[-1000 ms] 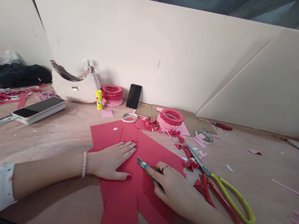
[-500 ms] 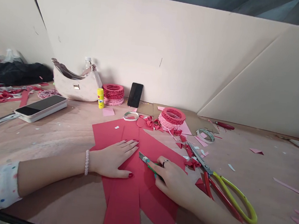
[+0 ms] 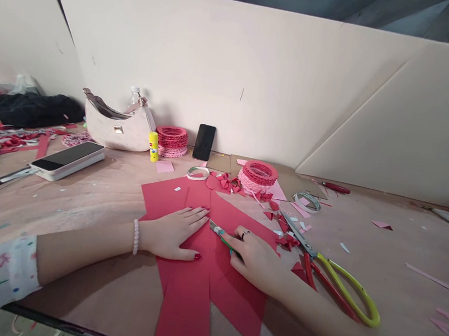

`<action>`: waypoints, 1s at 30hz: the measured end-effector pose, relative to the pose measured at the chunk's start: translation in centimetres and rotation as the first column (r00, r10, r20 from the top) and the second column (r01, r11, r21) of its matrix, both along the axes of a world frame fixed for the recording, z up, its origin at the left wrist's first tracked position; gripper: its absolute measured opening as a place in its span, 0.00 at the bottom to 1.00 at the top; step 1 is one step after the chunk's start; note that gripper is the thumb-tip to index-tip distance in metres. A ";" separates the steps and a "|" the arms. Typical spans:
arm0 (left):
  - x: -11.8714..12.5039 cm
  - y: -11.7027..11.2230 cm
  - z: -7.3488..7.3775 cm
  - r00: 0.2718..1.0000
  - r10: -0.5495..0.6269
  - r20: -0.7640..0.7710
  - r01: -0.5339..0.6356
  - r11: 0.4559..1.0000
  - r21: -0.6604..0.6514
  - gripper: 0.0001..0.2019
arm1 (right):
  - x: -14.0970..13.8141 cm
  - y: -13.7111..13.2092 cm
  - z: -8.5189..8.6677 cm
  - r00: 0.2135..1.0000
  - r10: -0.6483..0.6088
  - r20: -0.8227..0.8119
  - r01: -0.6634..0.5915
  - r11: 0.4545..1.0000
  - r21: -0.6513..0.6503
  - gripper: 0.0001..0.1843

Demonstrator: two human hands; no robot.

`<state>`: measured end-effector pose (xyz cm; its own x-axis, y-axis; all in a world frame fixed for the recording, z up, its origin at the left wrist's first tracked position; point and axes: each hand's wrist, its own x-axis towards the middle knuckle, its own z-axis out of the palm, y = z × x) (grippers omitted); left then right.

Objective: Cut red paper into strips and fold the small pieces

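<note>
Red paper, craft knife along one edge

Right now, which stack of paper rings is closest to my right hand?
The pink stack topped with red rings, on the brown cardboard; the other red-and-pink stack stands farther off, beside the yellow glue stick.

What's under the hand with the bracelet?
The left hand lies flat on sheets of red paper that stick out around it. What's right under the palm can't be seen, because the hand covers it.
</note>
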<state>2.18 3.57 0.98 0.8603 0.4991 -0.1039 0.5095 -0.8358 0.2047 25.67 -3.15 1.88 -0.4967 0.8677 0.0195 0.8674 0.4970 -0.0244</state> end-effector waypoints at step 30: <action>0.7 1.7 -0.7 0.997 0.072 -0.026 -0.071 0.997 0.038 0.46 | -2.5 -0.2 0.1 0.998 -0.067 0.008 0.066 0.997 0.035 0.21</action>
<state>2.86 5.29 0.32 0.8196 0.5627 -0.1074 0.5729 -0.8039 0.1598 23.20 -3.37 2.01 -0.4380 0.8978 0.0461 0.8987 0.4385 -0.0003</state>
